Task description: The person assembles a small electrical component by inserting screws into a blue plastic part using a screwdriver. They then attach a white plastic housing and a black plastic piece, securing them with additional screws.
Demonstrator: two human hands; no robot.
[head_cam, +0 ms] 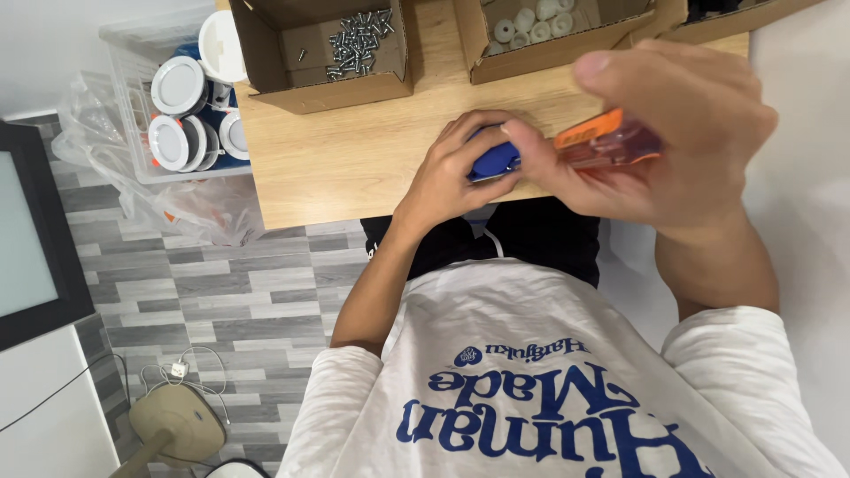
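My left hand is closed around a small blue plastic part at the near edge of the wooden table. My right hand grips a screwdriver with a translucent orange handle, its tip end pointing toward the blue part. The tip itself is hidden by my fingers. Both hands meet just above the table edge, over my lap.
An open cardboard box with several screws sits at the back left of the table. A second box holds white round parts. Left of the table stands a clear bin of round white fittings on the grey plank floor.
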